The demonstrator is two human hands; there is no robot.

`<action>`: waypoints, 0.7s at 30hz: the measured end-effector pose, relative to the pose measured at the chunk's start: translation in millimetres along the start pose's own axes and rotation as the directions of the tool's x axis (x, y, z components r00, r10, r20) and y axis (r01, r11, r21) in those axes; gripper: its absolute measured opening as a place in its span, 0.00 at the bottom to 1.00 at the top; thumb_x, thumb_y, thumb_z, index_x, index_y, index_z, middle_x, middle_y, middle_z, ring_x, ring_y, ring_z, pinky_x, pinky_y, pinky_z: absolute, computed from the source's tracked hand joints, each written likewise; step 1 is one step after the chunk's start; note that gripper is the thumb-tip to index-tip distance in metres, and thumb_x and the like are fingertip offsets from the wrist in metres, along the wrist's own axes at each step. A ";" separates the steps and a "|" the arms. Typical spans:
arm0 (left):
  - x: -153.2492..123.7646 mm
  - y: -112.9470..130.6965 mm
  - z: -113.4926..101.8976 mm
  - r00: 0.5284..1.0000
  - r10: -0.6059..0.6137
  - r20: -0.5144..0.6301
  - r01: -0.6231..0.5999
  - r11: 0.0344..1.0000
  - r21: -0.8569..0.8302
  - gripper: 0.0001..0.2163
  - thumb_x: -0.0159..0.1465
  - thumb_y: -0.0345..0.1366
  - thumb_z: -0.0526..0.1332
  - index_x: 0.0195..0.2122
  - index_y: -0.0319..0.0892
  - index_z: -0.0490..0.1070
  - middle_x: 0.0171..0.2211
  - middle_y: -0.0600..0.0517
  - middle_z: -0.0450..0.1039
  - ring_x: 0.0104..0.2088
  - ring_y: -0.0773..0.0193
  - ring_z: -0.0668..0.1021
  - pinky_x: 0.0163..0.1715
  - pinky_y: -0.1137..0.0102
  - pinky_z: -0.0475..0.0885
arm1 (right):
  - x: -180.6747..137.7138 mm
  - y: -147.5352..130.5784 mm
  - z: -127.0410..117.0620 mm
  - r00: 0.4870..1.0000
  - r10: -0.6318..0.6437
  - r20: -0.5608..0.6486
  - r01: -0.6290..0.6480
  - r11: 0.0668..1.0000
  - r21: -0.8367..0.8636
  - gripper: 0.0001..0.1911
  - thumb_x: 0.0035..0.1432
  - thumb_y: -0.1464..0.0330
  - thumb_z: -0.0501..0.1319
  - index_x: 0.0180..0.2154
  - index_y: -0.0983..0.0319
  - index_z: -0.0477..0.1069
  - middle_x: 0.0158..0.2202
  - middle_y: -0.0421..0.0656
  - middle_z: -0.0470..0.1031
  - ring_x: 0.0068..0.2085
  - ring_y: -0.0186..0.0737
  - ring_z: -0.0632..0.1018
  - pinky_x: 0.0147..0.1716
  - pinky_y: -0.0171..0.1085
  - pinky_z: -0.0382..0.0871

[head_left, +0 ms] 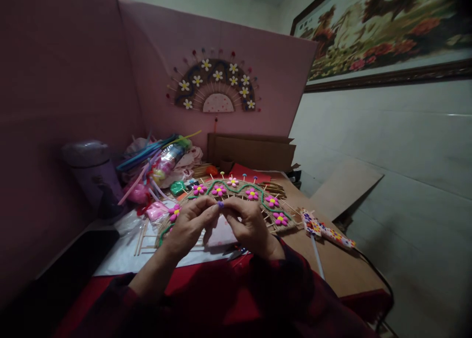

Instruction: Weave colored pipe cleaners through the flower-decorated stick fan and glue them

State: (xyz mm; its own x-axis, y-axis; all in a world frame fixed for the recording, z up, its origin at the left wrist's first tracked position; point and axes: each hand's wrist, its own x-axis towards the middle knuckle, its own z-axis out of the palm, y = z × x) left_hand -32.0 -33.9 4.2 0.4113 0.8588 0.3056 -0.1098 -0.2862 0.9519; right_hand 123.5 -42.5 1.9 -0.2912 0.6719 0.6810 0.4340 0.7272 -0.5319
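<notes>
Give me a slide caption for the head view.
Left hand and right hand pinch a purple piece before a fan-shaped craft with pink flowers, a white-flowered fan behind.

**Holding a small purple piece (221,204) above a flowered fan (242,189)**

Being pinched between the fingertips of the left hand (192,221) and right hand (249,225); looking tiny, with the exact shape hidden by the fingers.

Below and beyond, lying on the table (334,274): spreading in a brown, cord-textured arch, partly hidden behind the hands. Carrying pink flowers (280,219), most with yellow centres, and a wavy green line (262,195). Bristling along the outer edge with thin sticks (290,206), some with coloured tips (222,173).
</notes>
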 end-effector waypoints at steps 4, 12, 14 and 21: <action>0.0 0.0 0.0 0.993 0.077 -0.084 -0.053 0.964 0.259 0.10 0.61 0.40 0.54 0.28 0.39 0.64 0.20 0.58 0.59 0.16 0.76 0.63 0.14 0.78 0.58 | -2.0 -3.2 1.1 1.000 -0.020 0.009 0.021 0.986 -0.165 0.07 0.58 0.71 0.52 0.32 0.63 0.67 0.26 0.41 0.68 0.27 0.33 0.68 0.29 0.32 0.59; 3.3 -4.1 -1.6 0.981 0.186 -0.051 -0.134 0.849 0.512 0.07 0.61 0.35 0.52 0.28 0.40 0.64 0.22 0.56 0.62 0.23 0.71 0.66 0.24 0.75 0.61 | -0.4 1.1 -3.1 0.995 -0.029 0.099 0.059 0.949 -0.311 0.07 0.58 0.71 0.51 0.30 0.63 0.64 0.23 0.39 0.66 0.25 0.31 0.67 0.27 0.31 0.56; 3.3 -3.6 -1.8 0.976 0.215 -0.039 -0.153 0.799 0.582 0.06 0.61 0.33 0.52 0.29 0.40 0.64 0.23 0.56 0.64 0.25 0.70 0.67 0.25 0.74 0.61 | -0.3 2.3 -4.9 0.989 -0.036 0.141 0.083 0.935 -0.344 0.06 0.58 0.72 0.51 0.30 0.63 0.65 0.23 0.39 0.67 0.25 0.32 0.68 0.27 0.31 0.56; 0.6 -3.5 -0.1 0.966 0.258 -0.018 -0.174 0.701 0.691 0.07 0.61 0.32 0.52 0.28 0.40 0.65 0.21 0.56 0.65 0.22 0.70 0.67 0.24 0.73 0.59 | 1.9 3.3 -8.0 0.986 0.013 0.168 0.040 0.950 -0.308 0.07 0.60 0.70 0.50 0.32 0.62 0.65 0.25 0.39 0.69 0.26 0.32 0.69 0.27 0.31 0.55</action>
State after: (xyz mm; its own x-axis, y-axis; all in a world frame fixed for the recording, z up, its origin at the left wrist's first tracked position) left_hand -31.4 -32.4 1.1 0.3528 0.7635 0.5409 0.4768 -0.6441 0.5982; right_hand 131.2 -40.0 5.4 -0.4250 0.6953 0.5796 0.6637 0.6748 -0.3228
